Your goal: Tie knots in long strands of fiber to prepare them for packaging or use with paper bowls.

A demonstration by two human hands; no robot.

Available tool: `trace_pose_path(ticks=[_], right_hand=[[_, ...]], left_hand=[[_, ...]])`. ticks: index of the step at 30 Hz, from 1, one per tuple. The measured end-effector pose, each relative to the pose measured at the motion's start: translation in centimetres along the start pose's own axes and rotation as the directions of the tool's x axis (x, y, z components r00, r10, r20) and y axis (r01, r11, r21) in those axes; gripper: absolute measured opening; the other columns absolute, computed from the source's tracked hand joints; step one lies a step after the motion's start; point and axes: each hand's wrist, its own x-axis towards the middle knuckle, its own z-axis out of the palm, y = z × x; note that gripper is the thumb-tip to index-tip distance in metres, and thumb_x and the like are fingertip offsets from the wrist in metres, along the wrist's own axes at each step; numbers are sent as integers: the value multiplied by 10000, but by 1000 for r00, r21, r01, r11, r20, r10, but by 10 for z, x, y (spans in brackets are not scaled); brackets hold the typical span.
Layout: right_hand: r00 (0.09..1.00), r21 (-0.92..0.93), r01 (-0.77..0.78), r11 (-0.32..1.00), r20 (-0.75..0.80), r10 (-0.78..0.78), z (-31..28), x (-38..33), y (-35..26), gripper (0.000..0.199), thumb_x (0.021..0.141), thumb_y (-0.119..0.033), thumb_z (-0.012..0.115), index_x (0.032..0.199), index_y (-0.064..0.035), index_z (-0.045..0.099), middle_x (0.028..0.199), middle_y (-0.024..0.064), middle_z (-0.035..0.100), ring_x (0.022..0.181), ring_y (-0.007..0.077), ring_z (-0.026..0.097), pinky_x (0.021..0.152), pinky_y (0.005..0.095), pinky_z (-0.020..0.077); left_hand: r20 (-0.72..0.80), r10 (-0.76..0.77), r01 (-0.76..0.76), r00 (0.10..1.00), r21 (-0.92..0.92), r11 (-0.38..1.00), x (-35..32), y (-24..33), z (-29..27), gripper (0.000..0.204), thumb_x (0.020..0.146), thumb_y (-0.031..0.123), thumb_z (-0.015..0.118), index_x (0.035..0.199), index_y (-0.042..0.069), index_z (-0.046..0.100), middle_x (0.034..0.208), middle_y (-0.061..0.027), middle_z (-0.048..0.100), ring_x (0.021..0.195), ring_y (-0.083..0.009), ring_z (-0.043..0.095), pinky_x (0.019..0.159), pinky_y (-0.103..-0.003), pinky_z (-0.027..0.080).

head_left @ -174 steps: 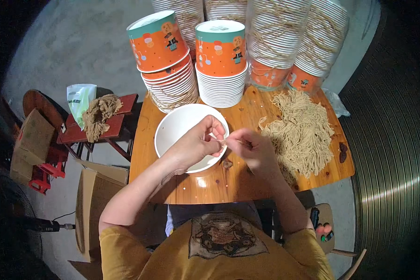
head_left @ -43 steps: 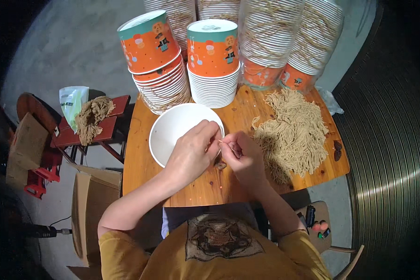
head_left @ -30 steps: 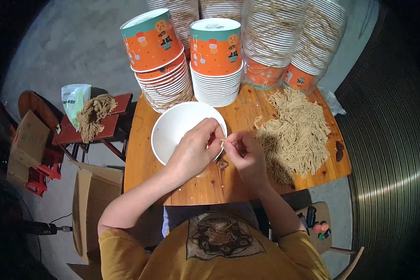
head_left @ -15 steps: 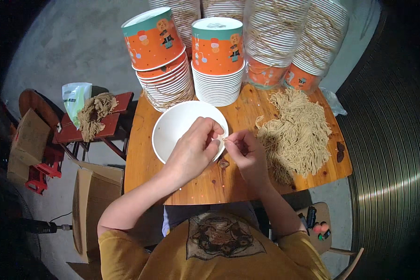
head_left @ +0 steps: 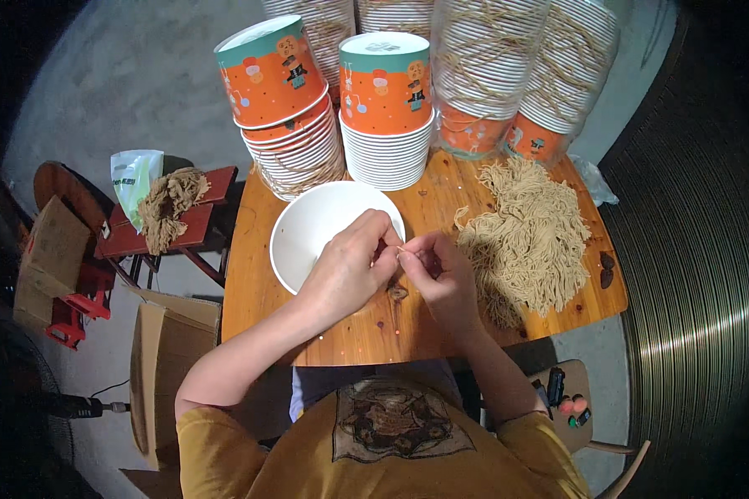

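A white paper bucket [head_left: 308, 229] lies on the wooden table [head_left: 349, 349], its open mouth showing its bare inside. At its right rim, my left hand [head_left: 345, 266] curls over the edge, fingertips pinched together. My right hand [head_left: 441, 279] meets it there, thumb and forefinger closed on a thin tan cord [head_left: 400, 247]. Only a short bit of this cord shows between the fingertips; the rest is hidden by my hands. To the right of my right hand spreads a loose pile of tan cords [head_left: 533, 241].
Behind the bucket stand two stacks of orange and green paper buckets [head_left: 384, 91], with bagged stacks [head_left: 483, 75] further back. On the left, a red bench [head_left: 195, 220] holds more cords [head_left: 171, 204] and a plastic bag [head_left: 135, 179]. An open cardboard box [head_left: 162, 366] sits below it.
My fingertips have shifted slightly at the rim, and a bit of cord now shows stretched between them. The bucket and stacks appear slightly shifted to the left.
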Motion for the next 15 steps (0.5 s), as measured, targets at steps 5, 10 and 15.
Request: trace_pose_path(ticks=[5,10,15], right_hand=[[996,-113,78,990,-33,-83,0,1,1,113,832,-23,648,857,-45,540,619,-33,470,544,41,429,486,227,370],[992,-77,118,990,-42,-122,-2,4,-1,94,846,-31,639,872,-43,549,649,-4,516,548,58,475,492,241,395],[994,-81,97,992,-40,-100,0,5,4,73,868,-56,623,888,-38,556,688,-2,535,578,64,493,517,239,409]], left_hand=[[53,-130,134,990,-80,988,3,5,-4,90,846,40,588,884,6,514,795,-70,579,728,-127,559,671,-287,467],[12,-66,67,998,-251,966,5,-9,0,135,846,14,589,944,26,496,788,-51,568,740,-137,564,671,-281,457],[115,-166,201,979,-464,863,9,-19,-1,179,861,10,605,998,29,492,835,-7,556,793,-85,534,733,-226,446]])
